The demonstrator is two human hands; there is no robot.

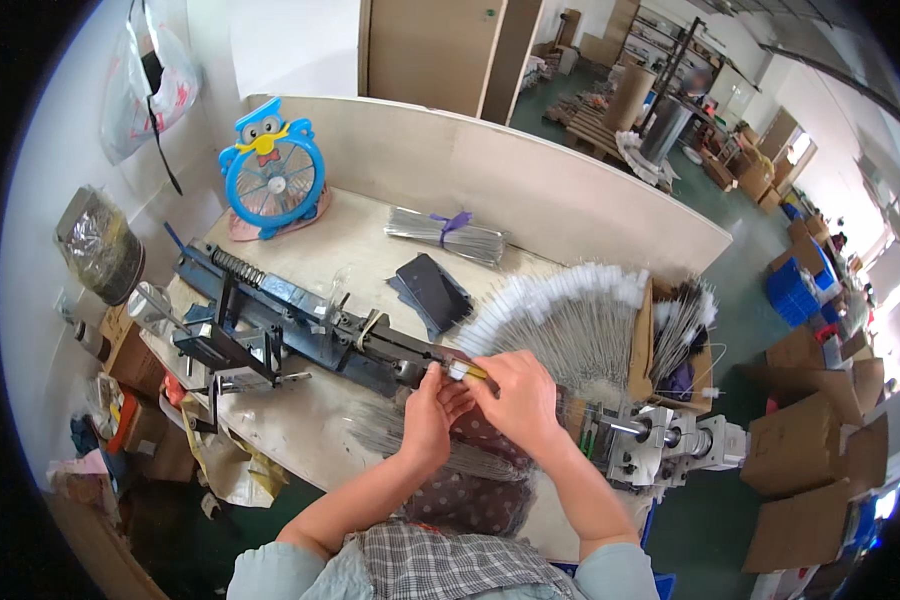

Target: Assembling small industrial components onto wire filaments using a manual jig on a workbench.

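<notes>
In the head view, the right hand (518,395), at the centre of the frame, pinches a small yellow-and-white slim piece (467,370) between thumb and fingers, beside the near end of a long dark metal bench device (370,375). The left hand (432,415), just left of it, has its fingers bent close to the piece; whether it grasps anything, I cannot tell. Below the hands, thin grey metal wires (480,460) lie over a brown polka-dotted cloth (460,503). Right of centre spreads a broad fan of white-tipped metal wires (570,320). Above centre lie a dark flat rectangular object (435,290) and a wire bundle (425,228) with a purple tie. A blue bird-shaped fan (275,185) stands at upper left; a silver metal mechanism (660,450) sits at lower right.
</notes>
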